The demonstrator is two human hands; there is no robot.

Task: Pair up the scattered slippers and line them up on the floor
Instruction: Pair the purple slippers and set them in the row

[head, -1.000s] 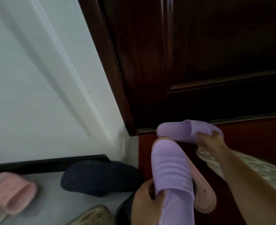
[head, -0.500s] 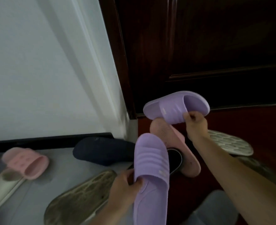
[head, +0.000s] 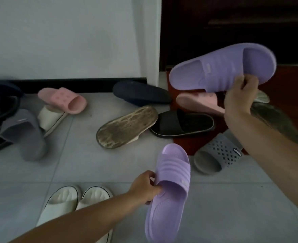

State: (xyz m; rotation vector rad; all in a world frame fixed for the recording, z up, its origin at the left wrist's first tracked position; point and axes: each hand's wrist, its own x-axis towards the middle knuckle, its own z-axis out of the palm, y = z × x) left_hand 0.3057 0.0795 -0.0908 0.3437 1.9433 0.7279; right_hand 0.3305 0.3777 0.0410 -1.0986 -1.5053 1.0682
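My left hand point(head: 145, 187) grips one purple slipper point(head: 169, 190) by its side, held low over the grey tiles, toe pointing away. My right hand point(head: 239, 95) holds the matching purple slipper point(head: 222, 67) up in the air at the right, lying sideways. A cream pair point(head: 74, 206) stands side by side on the floor at bottom left. Scattered behind lie a pink slipper point(head: 64, 99), another pink one point(head: 197, 102) upside down, a navy one point(head: 141, 93), a black one point(head: 181, 123), a grey perforated one point(head: 218, 155) and an overturned slipper showing a dirty sole point(head: 127, 127).
A white wall with a black skirting point(head: 74, 81) runs along the back. A dark wooden door point(head: 232, 23) and a red mat point(head: 285, 88) are at the right. A grey slipper point(head: 23, 134), a cream one point(head: 50, 118) and dark ones pile up at the left.
The view has tilted down, showing more floor and the cream pair. Both hands keep their purple slippers; the left one has sunk toward the tiles, the right one stays raised.
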